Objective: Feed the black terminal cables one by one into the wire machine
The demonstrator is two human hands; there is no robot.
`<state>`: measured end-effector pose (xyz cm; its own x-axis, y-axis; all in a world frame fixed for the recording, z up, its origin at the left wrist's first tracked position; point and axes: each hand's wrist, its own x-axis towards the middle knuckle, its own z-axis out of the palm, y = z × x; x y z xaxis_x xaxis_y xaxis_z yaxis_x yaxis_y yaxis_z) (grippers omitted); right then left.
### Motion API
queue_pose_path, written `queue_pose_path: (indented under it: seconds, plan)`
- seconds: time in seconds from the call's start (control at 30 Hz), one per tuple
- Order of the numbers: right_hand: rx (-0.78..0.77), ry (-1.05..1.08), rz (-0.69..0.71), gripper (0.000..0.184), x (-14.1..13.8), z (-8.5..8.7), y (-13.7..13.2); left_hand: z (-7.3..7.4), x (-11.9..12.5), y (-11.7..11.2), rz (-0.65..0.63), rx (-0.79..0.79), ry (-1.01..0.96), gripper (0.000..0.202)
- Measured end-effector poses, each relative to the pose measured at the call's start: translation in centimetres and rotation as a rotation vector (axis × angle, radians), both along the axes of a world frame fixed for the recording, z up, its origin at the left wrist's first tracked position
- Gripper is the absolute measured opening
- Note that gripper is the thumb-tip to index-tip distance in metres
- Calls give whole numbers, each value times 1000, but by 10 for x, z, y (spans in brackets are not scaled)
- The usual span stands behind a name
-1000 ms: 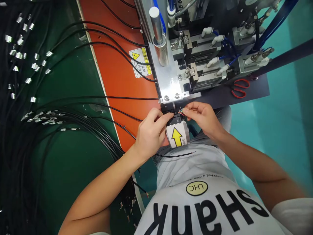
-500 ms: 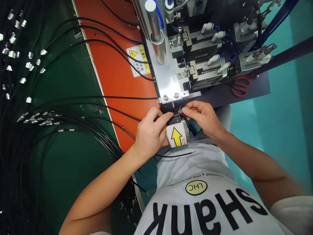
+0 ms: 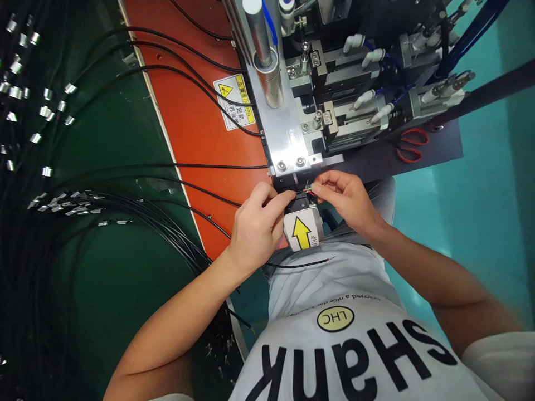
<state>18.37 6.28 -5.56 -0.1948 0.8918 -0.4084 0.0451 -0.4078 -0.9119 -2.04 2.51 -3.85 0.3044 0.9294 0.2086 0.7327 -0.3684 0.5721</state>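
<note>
Warning label: on the orange panel (image 3: 179, 122), our warning label (image 3: 236, 103) reads "WARNING" on its yellow strip, plus 警告 and 定期; smaller print illegible.
Arrow sticker: white sticker (image 3: 301, 229) with a yellow arrow pointing at the machine (image 3: 288, 142); we read 运行, the rest runs off the edge.
Shirt: white shirt (image 3: 301, 306), print inverted to us: "SHank", "LHC" in a yellow oval, a small line "Enjoyed a nice day".
Wire end: thin bared wires (image 3: 308, 190), red among them, fanned out; they sit between both hands, just above the black block (image 3: 298, 202).
Right hand: our right hand (image 3: 349, 200) has its grip pinched on those wires.
Left hand: our left hand (image 3: 259, 220) has a narrow grip, fingertips beside the wires; we can't tell what's pinched.
Cable bundle: black cable bundle (image 3: 173, 234) with shiny metal tips, on the green surface (image 3: 125, 273).
Scissors: red-handled scissors (image 3: 412, 143), right of the machine.
</note>
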Motion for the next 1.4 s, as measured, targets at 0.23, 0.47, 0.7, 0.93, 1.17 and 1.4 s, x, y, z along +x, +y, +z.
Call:
queue_pose_path:
  seconds: [0.23,0.47,0.7,0.93,1.17,1.4]
  plan:
    - [-11,-6,21,21,1,-1,2,0,0,1,-42,12,69,35]
    - [10,-53,44,20,1,0,2,-1,1,2,-44,38,164,35]
    - [141,-249,55,16,1,2,-2,0,3,1,-32,62,220,37]
    - [-48,-54,78,18,4,-3,4,-2,1,2,-55,21,125,37]
    - [-28,-50,84,18,5,-4,6,-1,1,3,-65,18,102,36]
    - [-16,-68,89,19,6,-6,5,-2,1,4,-66,16,104,36]
